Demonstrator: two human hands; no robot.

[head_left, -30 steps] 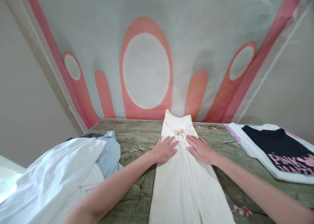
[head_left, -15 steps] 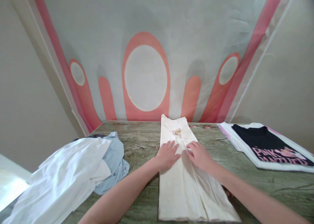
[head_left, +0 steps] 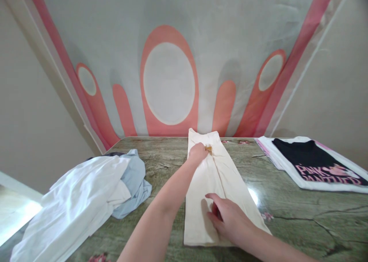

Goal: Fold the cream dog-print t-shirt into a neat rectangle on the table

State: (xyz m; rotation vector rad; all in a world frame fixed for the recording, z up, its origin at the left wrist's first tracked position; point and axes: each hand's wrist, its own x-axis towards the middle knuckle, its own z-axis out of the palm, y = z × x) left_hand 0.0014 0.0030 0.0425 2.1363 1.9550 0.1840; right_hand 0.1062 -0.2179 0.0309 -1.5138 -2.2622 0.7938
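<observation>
A cream garment (head_left: 201, 212), folded into a long narrow strip, lies on the table and runs away from me. Near its far end my left hand (head_left: 198, 151) is closed on the cloth, right beside a small yellowish label (head_left: 208, 149); its fingertips are mostly hidden. Over the near part of the strip is my right hand (head_left: 230, 218), with bent fingers and a gap between thumb and forefinger. Nothing shows in that hand, and its shadow falls on the cloth.
A loose heap with a white garment (head_left: 83, 193) and a light blue one (head_left: 136, 181) lies at the left. On the right is a stack of folded clothes with a black printed T-shirt (head_left: 313, 158) on top. Behind the wooden-patterned table (head_left: 161, 154) hangs a pink-and-grey backdrop (head_left: 169, 36).
My left hand has slid away from me to the label and closed. My right hand has come back toward the near end. The garment's lower part now lies flatter and narrower.
</observation>
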